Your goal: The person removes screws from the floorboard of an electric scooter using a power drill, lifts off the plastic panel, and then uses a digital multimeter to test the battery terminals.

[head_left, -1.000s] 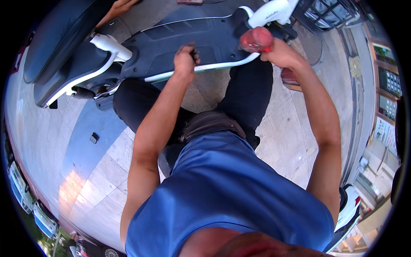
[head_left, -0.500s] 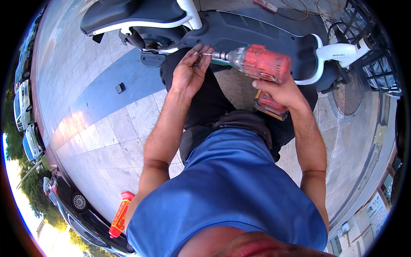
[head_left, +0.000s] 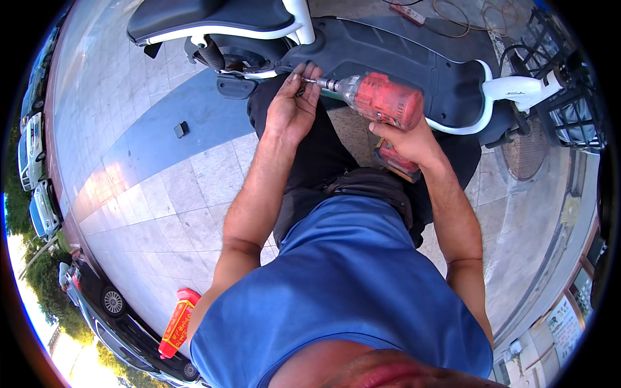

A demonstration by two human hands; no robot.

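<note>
My right hand (head_left: 414, 143) is wrapped round the grip of a worn red cordless drill (head_left: 390, 100), its battery end near my lap. The drill lies sideways, with its silver chuck and thin bit pointing left. At the bit's tip is my left hand (head_left: 288, 116), palm up, thumb and fingers pinched together. Small dark pieces that look like screws (head_left: 300, 92) rest in its fingers; they are too small to make out fully. Beyond both hands stands a white and dark grey electric scooter (head_left: 401, 55), its footboard close to the drill.
A small black block (head_left: 182, 130) lies on the paving to the left. Behind the scooter are a power strip (head_left: 407, 14) and loose cable. The scooter's black basket (head_left: 576, 107) is at the right. A red and yellow object (head_left: 178, 323) stands near my left elbow; parked cars (head_left: 113, 301) line the left.
My right hand has brought the drill slightly left, so the bit sits closer in to my left fingers. The whole view has shifted a little.
</note>
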